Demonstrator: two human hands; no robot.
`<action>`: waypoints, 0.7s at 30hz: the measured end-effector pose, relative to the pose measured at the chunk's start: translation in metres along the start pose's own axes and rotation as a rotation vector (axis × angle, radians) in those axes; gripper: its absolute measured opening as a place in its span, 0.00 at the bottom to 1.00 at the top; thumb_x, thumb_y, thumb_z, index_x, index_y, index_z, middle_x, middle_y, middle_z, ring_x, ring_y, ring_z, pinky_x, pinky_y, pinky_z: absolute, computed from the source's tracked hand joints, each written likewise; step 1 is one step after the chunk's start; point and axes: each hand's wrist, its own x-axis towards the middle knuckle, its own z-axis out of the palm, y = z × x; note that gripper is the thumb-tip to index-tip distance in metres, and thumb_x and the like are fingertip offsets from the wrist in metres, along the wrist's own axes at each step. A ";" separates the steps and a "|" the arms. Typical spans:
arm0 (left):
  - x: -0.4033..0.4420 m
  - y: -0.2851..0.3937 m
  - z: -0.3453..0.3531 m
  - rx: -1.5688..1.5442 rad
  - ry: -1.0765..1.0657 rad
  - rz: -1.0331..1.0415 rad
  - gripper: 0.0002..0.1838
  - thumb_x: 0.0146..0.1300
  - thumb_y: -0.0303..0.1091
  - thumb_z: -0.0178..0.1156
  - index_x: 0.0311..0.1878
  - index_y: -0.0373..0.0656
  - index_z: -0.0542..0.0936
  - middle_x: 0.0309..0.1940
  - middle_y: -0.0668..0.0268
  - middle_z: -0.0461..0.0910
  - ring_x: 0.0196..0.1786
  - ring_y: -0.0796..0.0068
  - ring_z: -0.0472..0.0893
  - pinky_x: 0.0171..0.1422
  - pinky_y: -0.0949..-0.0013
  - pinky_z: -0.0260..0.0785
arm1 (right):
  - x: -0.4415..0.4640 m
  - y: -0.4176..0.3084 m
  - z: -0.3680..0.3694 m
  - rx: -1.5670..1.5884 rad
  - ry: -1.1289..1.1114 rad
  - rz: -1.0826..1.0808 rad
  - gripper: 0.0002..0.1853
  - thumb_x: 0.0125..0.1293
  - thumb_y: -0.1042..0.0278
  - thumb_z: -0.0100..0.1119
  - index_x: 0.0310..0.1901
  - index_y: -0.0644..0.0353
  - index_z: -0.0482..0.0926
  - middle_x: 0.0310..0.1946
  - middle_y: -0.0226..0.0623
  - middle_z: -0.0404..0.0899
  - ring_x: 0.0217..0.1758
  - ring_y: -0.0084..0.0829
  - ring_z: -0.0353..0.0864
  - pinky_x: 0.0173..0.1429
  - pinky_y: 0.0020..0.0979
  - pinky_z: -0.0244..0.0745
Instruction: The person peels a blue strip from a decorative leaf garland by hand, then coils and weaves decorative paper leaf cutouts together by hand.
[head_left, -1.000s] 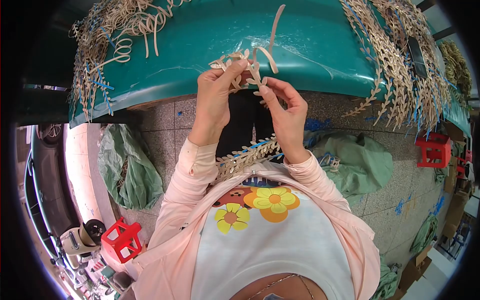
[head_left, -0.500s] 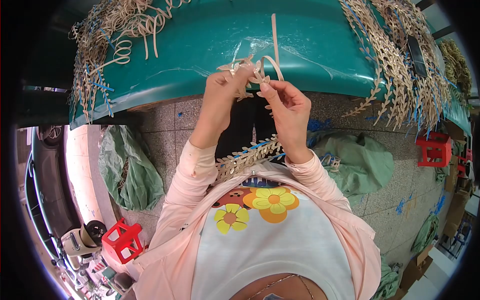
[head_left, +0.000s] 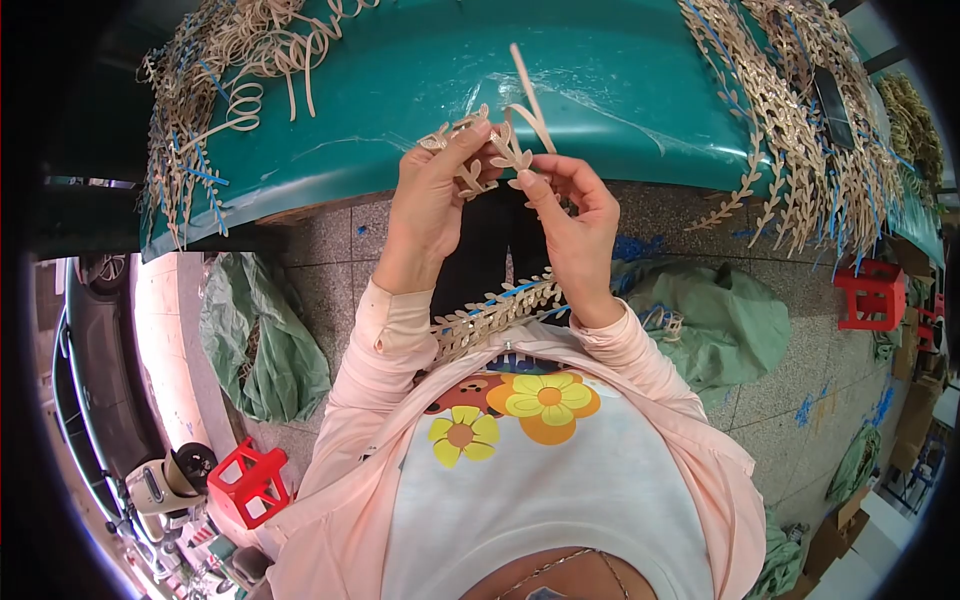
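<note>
A pale beige leaf garland (head_left: 510, 152) runs between my two hands, just over the near edge of the green table. My left hand (head_left: 435, 185) pinches it between thumb and fingers, with leafy loops around the fingertips. My right hand (head_left: 572, 215) grips the garland at its right part, thumb against the forefinger. A flat beige strip (head_left: 528, 95) rises from between the hands and bends back down toward the right one. More leaf garlands with blue strips (head_left: 495, 315) lie across my lap, below both hands.
The green table (head_left: 420, 70) holds coiled beige strips (head_left: 285, 45) and leaf garlands (head_left: 185, 130) at left, with more garlands (head_left: 790, 150) and a dark phone (head_left: 832, 108) at right. Green sacks (head_left: 265, 345) (head_left: 725, 325) and red stools (head_left: 248, 482) (head_left: 871, 296) stand on the floor.
The left hand dipped toward the right, then moved back left, opening the space between the hands. The free strip swung upright, then leaned left. The right hand stayed nearly in place.
</note>
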 end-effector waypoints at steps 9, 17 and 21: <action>0.003 -0.006 0.001 0.008 -0.002 0.064 0.13 0.67 0.38 0.66 0.45 0.38 0.84 0.36 0.65 0.86 0.37 0.77 0.83 0.43 0.74 0.76 | -0.011 -0.008 0.004 0.154 -0.006 0.035 0.11 0.69 0.71 0.64 0.49 0.67 0.83 0.40 0.32 0.85 0.39 0.16 0.81 0.42 0.18 0.76; -0.004 0.003 0.003 -0.031 -0.003 -0.054 0.13 0.67 0.39 0.66 0.44 0.38 0.85 0.34 0.68 0.84 0.34 0.80 0.82 0.40 0.77 0.74 | -0.009 -0.001 0.004 0.155 0.020 0.053 0.10 0.67 0.71 0.67 0.45 0.67 0.83 0.36 0.29 0.84 0.36 0.15 0.80 0.40 0.17 0.76; -0.002 0.005 0.003 -0.036 0.034 -0.098 0.13 0.65 0.40 0.67 0.43 0.40 0.85 0.34 0.69 0.83 0.33 0.82 0.81 0.38 0.78 0.74 | -0.009 0.000 0.004 0.136 0.047 -0.003 0.10 0.67 0.70 0.67 0.46 0.66 0.83 0.35 0.27 0.83 0.34 0.13 0.77 0.38 0.15 0.73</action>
